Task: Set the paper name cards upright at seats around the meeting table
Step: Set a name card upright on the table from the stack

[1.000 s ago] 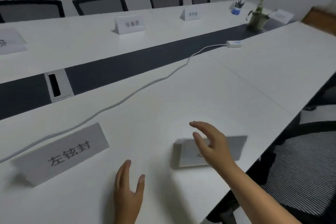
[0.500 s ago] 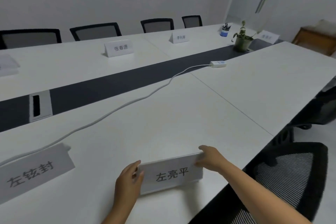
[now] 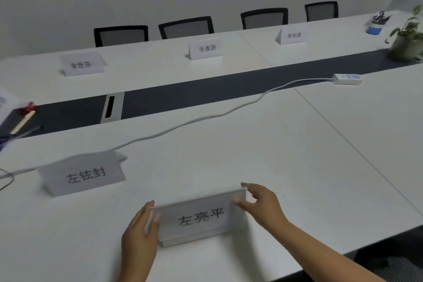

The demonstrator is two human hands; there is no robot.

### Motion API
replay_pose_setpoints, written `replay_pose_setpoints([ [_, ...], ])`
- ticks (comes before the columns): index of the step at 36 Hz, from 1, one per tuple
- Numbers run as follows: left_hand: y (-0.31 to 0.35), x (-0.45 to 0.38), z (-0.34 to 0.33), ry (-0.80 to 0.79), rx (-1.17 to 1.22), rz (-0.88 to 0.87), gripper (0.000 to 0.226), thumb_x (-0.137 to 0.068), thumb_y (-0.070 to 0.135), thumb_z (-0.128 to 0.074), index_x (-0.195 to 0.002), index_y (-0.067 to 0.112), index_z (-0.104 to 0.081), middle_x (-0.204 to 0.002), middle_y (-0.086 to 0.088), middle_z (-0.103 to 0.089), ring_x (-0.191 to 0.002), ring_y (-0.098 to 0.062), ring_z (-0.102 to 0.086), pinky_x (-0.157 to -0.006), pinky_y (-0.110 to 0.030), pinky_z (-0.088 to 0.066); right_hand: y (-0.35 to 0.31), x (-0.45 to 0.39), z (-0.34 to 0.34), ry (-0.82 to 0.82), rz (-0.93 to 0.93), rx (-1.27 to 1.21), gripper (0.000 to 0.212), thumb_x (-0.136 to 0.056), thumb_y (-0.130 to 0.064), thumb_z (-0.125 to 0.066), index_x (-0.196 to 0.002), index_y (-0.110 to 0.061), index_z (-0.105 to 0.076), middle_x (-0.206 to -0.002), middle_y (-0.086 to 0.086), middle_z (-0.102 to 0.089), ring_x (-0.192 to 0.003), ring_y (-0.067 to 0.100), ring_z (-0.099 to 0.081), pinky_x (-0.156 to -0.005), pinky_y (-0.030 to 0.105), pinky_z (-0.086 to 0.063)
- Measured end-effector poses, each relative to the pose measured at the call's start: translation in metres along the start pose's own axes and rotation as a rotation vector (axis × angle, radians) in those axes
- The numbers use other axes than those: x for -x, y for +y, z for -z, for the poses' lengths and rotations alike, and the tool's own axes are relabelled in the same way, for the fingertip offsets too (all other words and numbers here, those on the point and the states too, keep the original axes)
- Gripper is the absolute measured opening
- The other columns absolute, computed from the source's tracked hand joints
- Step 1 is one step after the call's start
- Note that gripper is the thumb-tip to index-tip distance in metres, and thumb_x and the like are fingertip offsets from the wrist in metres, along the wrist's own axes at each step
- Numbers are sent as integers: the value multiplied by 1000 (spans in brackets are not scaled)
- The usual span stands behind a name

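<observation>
On the white tabletop (image 3: pixel 286 144), near its front edge, the 左亮平 name card (image 3: pixel 201 220) stands upright, long axis running left to right between both hands: left hand (image 3: pixel 139 233) open at one end, right hand (image 3: pixel 261 204) pinching the other.
</observation>
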State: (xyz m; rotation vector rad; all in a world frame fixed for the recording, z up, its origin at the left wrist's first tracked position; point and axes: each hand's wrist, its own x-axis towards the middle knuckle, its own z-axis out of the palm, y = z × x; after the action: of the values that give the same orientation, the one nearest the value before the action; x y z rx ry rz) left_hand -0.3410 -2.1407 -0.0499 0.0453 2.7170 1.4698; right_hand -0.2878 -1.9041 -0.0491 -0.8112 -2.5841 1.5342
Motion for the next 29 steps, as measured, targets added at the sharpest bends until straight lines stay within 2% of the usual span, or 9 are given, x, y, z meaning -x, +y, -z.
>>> replay_pose_setpoints([
  [3, 21, -3, 5, 76, 7, -115, 31, -79, 2, -62, -99, 26, -66, -116, -8, -64, -97, 3, -53, -79, 11, -27, -10, -1, 14, 55, 97, -33, 46, -74, -26, -69, -118, -19, -56, -121, -7, -55, -112, 11, -47, -96, 25, -39],
  [6, 42, -15, 5, 77, 42, -177, 53, -76, 8, -67, -75, 59, -56, -96, 10, -67, -85, 28, -46, -75, 13, -26, -24, -8, 36, 145, 154, -96, 43, -74, -23, -70, -114, -20, -58, -114, -11, -54, -105, 12, -51, -88, 27, -44],
  [9, 66, -35, -10, 32, 106, -208, 39, -77, 3, -63, -88, 41, -59, -89, 21, -66, -87, 11, -55, -73, 10, -31, -33, -24, 59, 298, 266, -118, 44, -71, -31, -70, -111, -16, -60, -106, -17, -55, -98, 12, -56, -87, 26, -46],
  [11, 81, -54, -29, -24, 133, -223, 31, -78, 4, -62, -104, 21, -63, -95, 12, -63, -90, -7, -59, -76, -1, -38, -34, -39, 73, 366, 289, -124, 59, -65, -45, -60, -114, -13, -58, -109, -13, -54, -98, 6, -54, -85, 20, -44],
  [13, 96, -76, -51, -93, 151, -215, 32, -80, 5, -60, -112, 9, -60, -101, 2, -60, -93, -16, -56, -85, -19, -40, -28, -60, 82, 383, 242, -158, 57, -71, -37, -60, -122, -13, -52, -116, -9, -50, -104, 9, -50, -88, 23, -42],
  [16, 107, -111, -91, -187, 141, -232, 33, -84, 6, -56, -117, 7, -57, -105, -1, -58, -94, -14, -53, -86, -25, -40, -9, -91, 92, 356, 135, -208, 49, -83, -14, -60, -129, -15, -43, -124, -10, -42, -112, 12, -45, -95, 28, -39],
  [20, 100, -146, -143, -327, 67, -226, 32, -86, 8, -54, -118, 5, -56, -113, -14, -63, -97, -19, -56, -86, -24, -39, 22, -125, 96, 295, -16, -287, 49, -82, -7, -58, -127, -18, -42, -124, -13, -41, -110, 8, -41, -92, 24, -34],
  [26, 75, -168, -180, -393, -38, -227, 32, -85, 11, -57, -116, 4, -57, -114, -16, -65, -104, -25, -60, -86, -24, -40, 60, -163, 83, 264, -140, -314, 75, -58, -33, -70, -126, -22, -39, -119, -8, -47, -111, 12, -45, -89, 23, -36],
  [29, 72, -175, -188, -380, -54, -262, 30, -82, 10, -60, -112, 3, -60, -107, -15, -68, -100, -24, -62, -84, -23, -39, 67, -178, 77, 294, -121, -354, 65, -64, -21, -73, -116, -32, -37, -117, -9, -46, -110, 10, -44, -86, 23, -37],
])
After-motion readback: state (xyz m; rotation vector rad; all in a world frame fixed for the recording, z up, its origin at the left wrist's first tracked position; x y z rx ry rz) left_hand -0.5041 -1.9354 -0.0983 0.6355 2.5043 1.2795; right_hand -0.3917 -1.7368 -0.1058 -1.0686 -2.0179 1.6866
